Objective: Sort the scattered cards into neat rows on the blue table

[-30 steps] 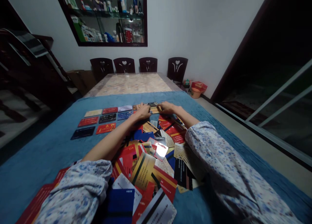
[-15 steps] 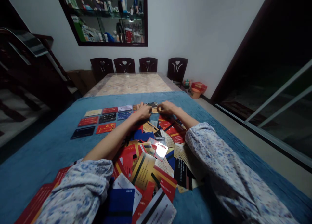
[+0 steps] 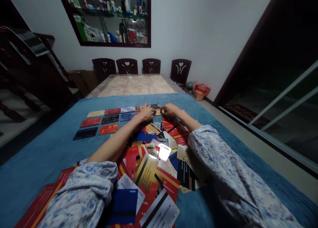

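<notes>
Between my two hands lies a gold bank card [image 3: 158, 112], just in front of a dark card [image 3: 155, 106] at the far end of the cards. My left hand [image 3: 147, 113] has its fingers closed at the gold card's left end. At the right end, my right hand [image 3: 171, 110] pinches with bent fingers. Nearer to me, a loose heap holds a gold card with a dark stripe [image 3: 146, 171], a blue card [image 3: 124, 206] and a silver-white card [image 3: 160, 212]. To the left are rows of cards, among them a black card [image 3: 110, 119] and a navy card [image 3: 85, 133]. My left arm hides part of them.
A blue cloth [image 3: 47, 155] covers the near part of the table; its far part shows a stone-patterned top [image 3: 139, 84]. Several dark chairs [image 3: 152, 66] stand behind it. Red and orange containers [image 3: 200, 91] sit on the floor at the right.
Both hands stay at the gold card with hardly any movement. The view has shifted slightly, and a bright glare now shows on the striped gold card in the heap.
</notes>
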A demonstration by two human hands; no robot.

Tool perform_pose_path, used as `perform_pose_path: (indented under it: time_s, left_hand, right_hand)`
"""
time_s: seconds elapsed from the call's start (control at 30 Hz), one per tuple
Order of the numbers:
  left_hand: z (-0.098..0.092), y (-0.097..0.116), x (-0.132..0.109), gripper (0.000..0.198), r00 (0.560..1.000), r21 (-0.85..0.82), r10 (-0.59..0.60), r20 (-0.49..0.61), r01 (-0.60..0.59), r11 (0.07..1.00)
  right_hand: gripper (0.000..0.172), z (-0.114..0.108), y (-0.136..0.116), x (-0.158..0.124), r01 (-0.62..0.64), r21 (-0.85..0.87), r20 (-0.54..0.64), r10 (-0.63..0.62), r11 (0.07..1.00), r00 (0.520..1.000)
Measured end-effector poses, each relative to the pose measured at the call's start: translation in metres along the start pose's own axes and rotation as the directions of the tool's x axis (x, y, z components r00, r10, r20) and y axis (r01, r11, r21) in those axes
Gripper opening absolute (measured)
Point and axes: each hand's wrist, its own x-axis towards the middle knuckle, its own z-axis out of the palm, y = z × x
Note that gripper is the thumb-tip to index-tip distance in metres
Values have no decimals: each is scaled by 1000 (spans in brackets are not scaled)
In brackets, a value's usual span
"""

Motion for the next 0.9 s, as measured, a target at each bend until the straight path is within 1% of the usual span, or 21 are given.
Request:
perform_pose_path:
  time_s: [0.13, 0.27, 0.37, 0.53, 0.7, 0.9]
  left_hand:
    - [1, 0, 0, 36, 1000, -13, 5, -7, -5, 1000]
    - [1, 3, -3, 37, 999, 2, 18, -44, -18, 1000]
    - [-1, 5, -8, 38, 997, 25, 36, -72, -34, 999]
    - [-4, 4, -19, 37, 992, 10, 66, -105, -66, 998]
    - [-8, 0, -32, 37, 987, 8, 85, -135, -85, 996]
    - [-14, -6, -55, 32, 978, -17, 109, -177, -114, 993]
  right_hand:
    - [34, 1, 0, 0, -2, 6, 3, 2, 1000, 1000]
    - [34, 0, -2, -1, 5, -6, 10, -5, 1000, 1000]
    - [36, -1, -4, -3, 6, -27, 9, -5, 1000, 1000]
    - [41, -5, -11, -9, -21, -60, -18, 20, 998, 1000]
    - [37, -16, -25, -18, 1, -90, 15, 0, 996, 1000]
    - [29, -23, -50, -32, 70, -92, -48, -74, 993, 996]
